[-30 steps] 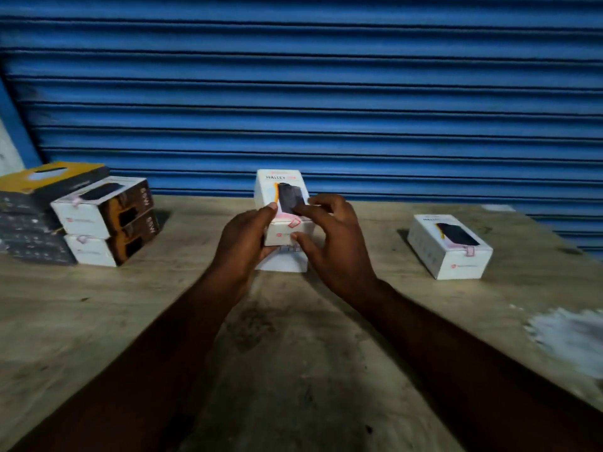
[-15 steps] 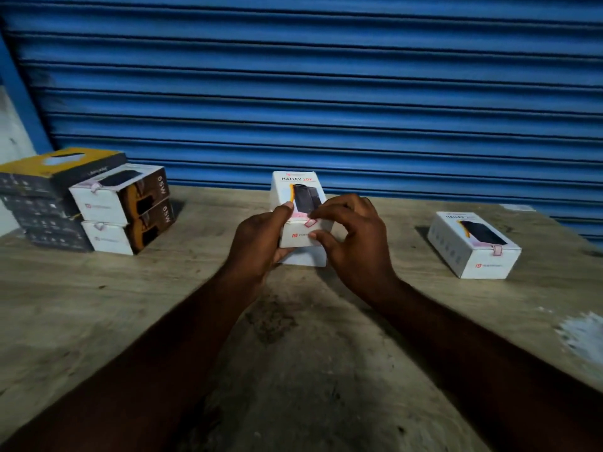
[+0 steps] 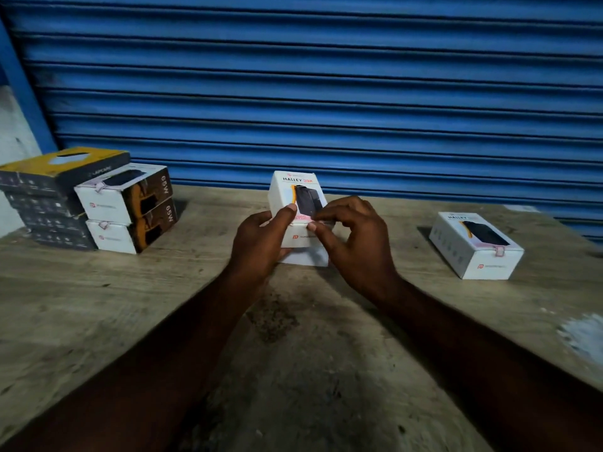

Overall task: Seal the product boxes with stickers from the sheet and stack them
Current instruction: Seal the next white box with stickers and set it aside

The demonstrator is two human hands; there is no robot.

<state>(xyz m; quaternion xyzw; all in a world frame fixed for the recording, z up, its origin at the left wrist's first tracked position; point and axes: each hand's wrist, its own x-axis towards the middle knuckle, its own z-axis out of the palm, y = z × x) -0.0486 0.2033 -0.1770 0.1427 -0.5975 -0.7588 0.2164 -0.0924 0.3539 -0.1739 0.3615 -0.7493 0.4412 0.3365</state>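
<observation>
A white product box (image 3: 295,190) printed "HALLEY 20K" is held above the wooden table (image 3: 98,305) at centre, tilted toward me. My left hand (image 3: 261,239) grips its left side, thumb on the top face. My right hand (image 3: 355,236) pinches with thumb and forefinger at the box's near top edge, where a small pink sticker shows. A white sheet or box (image 3: 306,257) lies under the hands, mostly hidden. Another white box (image 3: 476,246) with a pink sticker over its edge lies to the right.
At the left stand two stacked white-and-brown boxes (image 3: 130,210) marked 65W, beside a taller stack of dark boxes (image 3: 49,203) with a yellow top. A blue roller shutter (image 3: 310,93) closes the back. A white patch (image 3: 584,334) marks the table's right edge.
The view has shifted slightly, so the boxes sit a little further right in frame. My right thumb and forefinger have closed on the sticker at the box edge; both hands stay on the box.
</observation>
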